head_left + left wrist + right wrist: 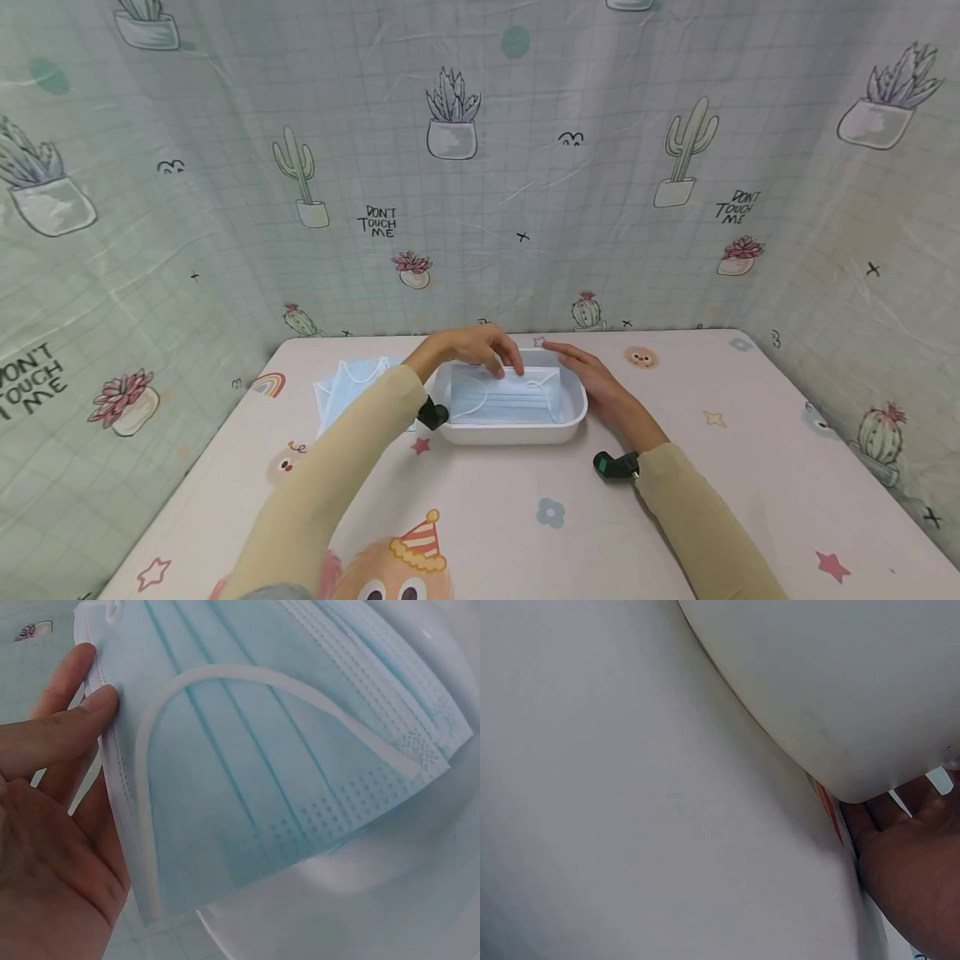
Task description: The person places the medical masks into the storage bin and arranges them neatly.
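Observation:
A white basin (517,435) stands on the table with light blue face masks in it. The top face mask (506,398) has pleats and white ear loops; another mask's edge shows under it in the left wrist view. My left hand (480,346) reaches over the basin from the left and pinches the top mask's edge, its thumb (101,701) lying over the border. Beside the basin's right wall is my right hand (592,379), fingers extended along the rim. In the right wrist view, part of this hand (915,862) shows beyond the basin's outer wall (817,690).
More face masks (352,383) lie on the table left of the basin, partly hidden by the left forearm. The pale table cover (487,500) has cartoon prints. A patterned curtain (495,208) rises behind the table and along both sides.

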`<state>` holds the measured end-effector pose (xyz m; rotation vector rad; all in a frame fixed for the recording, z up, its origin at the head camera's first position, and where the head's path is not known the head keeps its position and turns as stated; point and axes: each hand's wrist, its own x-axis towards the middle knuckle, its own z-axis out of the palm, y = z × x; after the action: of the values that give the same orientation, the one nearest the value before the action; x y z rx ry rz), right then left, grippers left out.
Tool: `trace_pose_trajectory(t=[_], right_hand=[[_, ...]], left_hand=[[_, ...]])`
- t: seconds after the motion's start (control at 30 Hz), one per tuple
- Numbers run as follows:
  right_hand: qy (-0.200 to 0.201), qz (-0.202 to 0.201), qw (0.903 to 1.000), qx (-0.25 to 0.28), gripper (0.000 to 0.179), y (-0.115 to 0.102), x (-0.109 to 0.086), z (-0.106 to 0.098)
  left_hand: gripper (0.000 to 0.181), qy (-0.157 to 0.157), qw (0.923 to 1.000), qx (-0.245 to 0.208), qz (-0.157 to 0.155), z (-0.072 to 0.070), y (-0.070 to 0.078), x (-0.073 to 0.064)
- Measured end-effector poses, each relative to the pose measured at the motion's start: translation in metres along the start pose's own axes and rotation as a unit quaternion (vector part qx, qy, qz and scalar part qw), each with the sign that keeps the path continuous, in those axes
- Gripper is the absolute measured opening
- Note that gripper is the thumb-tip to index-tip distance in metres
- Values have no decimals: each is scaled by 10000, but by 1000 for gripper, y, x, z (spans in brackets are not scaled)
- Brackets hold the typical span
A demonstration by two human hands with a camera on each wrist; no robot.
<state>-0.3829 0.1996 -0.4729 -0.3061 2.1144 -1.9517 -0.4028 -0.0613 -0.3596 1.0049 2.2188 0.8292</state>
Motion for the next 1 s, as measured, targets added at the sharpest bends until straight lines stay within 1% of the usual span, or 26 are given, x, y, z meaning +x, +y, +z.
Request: trace_pose_trajectory(t=[0.23, 0.53, 0.63, 0.83, 1.0], right_hand=[[-54, -66, 10000, 7, 46, -1, 0, 2], [50, 39, 10000, 49, 44, -2, 0, 4], [31, 2, 10000, 6, 45, -2, 0, 3], [42, 3, 10000, 15, 45, 0, 1, 1], [18, 15, 10000, 65, 45, 1, 1, 1]], left_hand=[[32, 25, 9998, 194, -106, 0, -8, 9], [30, 461, 9978, 408, -244, 4, -13, 12], [30, 552, 9973, 422, -254, 7, -15, 12], [29, 672, 9960, 567, -165, 10, -20, 14], [29, 734, 9954, 590, -200, 12, -22, 15]])
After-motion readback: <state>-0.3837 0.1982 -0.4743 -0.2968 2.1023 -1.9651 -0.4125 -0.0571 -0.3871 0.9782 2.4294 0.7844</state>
